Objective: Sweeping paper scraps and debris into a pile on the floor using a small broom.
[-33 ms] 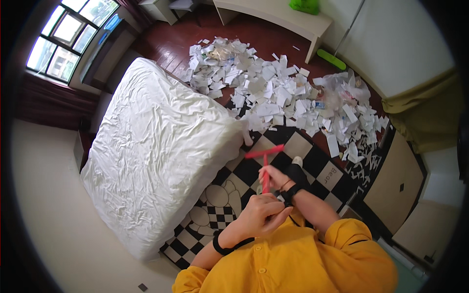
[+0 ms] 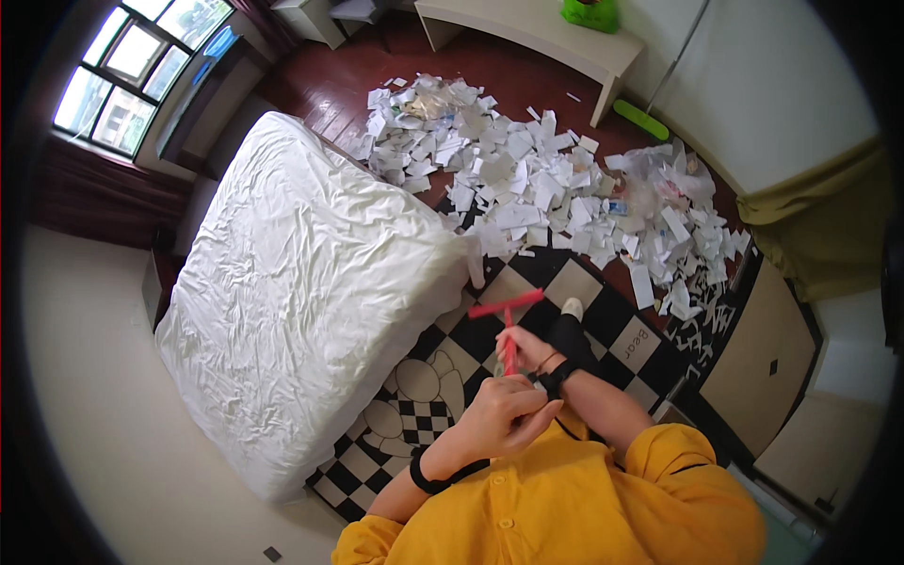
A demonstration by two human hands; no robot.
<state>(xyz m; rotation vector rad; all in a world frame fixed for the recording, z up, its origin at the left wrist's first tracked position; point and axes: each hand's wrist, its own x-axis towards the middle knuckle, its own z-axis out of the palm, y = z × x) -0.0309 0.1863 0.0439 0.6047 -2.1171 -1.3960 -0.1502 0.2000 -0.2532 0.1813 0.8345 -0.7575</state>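
Below the red T-shaped broom head (image 2: 506, 304), the right hand (image 2: 529, 350) and left hand (image 2: 502, 415) both squeeze the red handle (image 2: 509, 353). Past the grip lies a torn paper pile (image 2: 537, 184); a hard push could scatter it under the white bed (image 2: 301, 292).

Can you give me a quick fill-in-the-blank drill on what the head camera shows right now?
1. Both hands grip the handle of a red T-shaped tool; the right hand is ahead, the left hand ______ it.
2. The mattress is covered by a ______ sheet.
3. Torn paper scraps are heaped on the ______.
4. The mat under the tool has a black-and-white ______ pattern.

Missing words: behind; white; floor; checkered
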